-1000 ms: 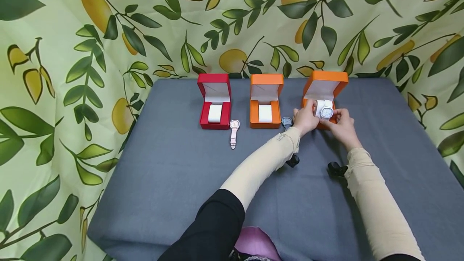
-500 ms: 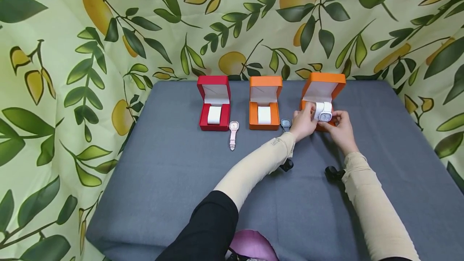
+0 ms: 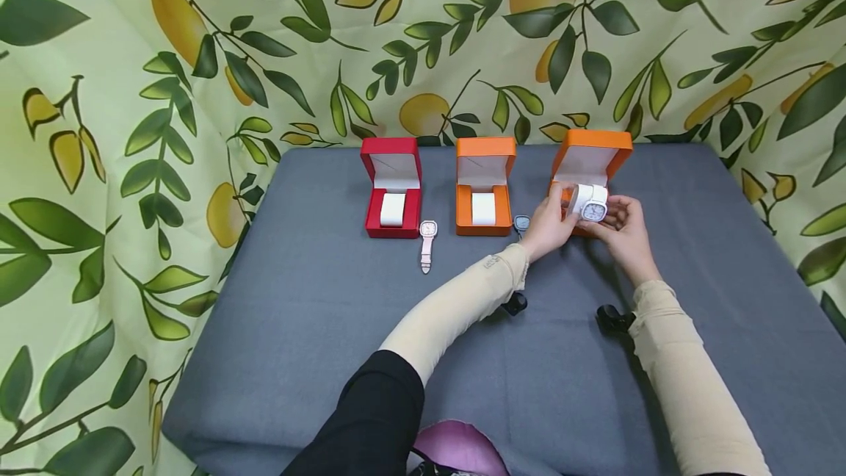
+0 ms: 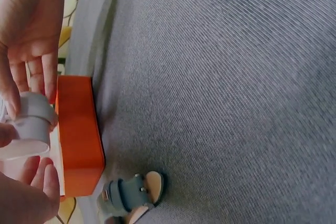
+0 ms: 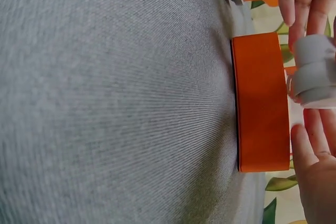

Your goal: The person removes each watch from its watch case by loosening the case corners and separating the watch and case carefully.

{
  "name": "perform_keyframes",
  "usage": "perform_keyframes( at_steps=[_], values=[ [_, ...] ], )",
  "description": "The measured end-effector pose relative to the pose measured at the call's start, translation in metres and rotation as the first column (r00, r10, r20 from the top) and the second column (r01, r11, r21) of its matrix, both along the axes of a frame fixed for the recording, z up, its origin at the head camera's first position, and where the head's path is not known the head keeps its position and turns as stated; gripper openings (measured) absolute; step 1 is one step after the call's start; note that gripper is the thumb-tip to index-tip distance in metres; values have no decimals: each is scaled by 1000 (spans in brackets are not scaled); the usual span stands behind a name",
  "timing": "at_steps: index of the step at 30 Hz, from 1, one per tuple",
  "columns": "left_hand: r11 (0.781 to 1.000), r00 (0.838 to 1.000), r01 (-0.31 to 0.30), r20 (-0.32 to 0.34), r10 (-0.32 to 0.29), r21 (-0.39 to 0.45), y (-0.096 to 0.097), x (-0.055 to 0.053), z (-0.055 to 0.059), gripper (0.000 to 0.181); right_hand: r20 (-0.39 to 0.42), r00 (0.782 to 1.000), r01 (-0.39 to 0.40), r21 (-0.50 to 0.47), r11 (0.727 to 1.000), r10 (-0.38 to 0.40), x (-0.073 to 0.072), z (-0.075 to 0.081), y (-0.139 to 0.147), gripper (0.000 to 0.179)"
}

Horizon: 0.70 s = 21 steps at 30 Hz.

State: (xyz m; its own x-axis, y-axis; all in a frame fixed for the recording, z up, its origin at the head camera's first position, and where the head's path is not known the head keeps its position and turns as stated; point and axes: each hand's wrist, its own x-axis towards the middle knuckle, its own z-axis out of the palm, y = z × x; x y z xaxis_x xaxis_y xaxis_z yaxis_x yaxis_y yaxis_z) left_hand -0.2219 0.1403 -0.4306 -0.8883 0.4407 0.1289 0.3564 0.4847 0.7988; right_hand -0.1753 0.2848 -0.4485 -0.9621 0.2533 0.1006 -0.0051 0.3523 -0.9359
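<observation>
Over the open right-hand orange watch box (image 3: 591,153), both hands hold a white watch cushion (image 3: 579,198) with a white wristwatch (image 3: 594,209) wrapped round it. My left hand (image 3: 551,228) pinches the cushion's left end. On the other side, the thumb and fingers of my right hand (image 3: 624,235) grip the watch and cushion. The left wrist view shows the white strap (image 4: 39,109) looped round the cushion, with a thumb pressed on it from each side. The watch dial faces up toward the head, and the cushion sits tilted above the box's front wall (image 5: 262,103).
A second orange box (image 3: 482,222) and a red box (image 3: 392,226) stand open to the left, each with a white cushion inside. A pink-strapped watch (image 3: 427,244) lies by the red box. A blue-grey watch (image 3: 522,223) lies beside my left wrist, partly covered.
The cushion and watch have tilted slightly between the hands, showing more of the cushion's left end. My left forearm has shifted a little to the left.
</observation>
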Motion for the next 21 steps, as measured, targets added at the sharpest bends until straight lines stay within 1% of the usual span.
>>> perform_keyframes(
  at_steps=[4, 6, 9, 12, 15, 17, 21],
  values=[
    [998, 998, 53, 42, -54, 22, -5, 0, -1, 54, 2, 1000, -18, 11, 1000, 18, 2, 1, 2, 72],
    [996, 996, 79, 50, -80, 29, -7, -1, -1, 56, 11, 1000, -19, 8, 1000, 19, 2, 2, 3, 76],
    [994, 993, 104, 52, -106, 39, -10, -1, -1, 57, 30, 999, -21, -6, 1000, 21, 3, 3, 3, 78],
    [992, 991, 116, 59, -119, 53, -11, -2, -3, 56, 35, 999, -33, -52, 998, 35, 4, 3, 3, 78],
    [990, 990, 116, 73, -121, 75, -11, -3, -4, 55, 8, 998, -62, -111, 992, 64, 4, 3, 3, 77],
    [989, 989, 113, 86, -121, 93, -12, -4, -4, 53, -21, 995, -101, -160, 982, 99, 4, 2, 4, 76],
    [989, 987, 107, 110, -119, 105, -13, -4, -3, 49, -57, 985, -170, -210, 963, 161, 3, 0, 5, 74]
  ],
)
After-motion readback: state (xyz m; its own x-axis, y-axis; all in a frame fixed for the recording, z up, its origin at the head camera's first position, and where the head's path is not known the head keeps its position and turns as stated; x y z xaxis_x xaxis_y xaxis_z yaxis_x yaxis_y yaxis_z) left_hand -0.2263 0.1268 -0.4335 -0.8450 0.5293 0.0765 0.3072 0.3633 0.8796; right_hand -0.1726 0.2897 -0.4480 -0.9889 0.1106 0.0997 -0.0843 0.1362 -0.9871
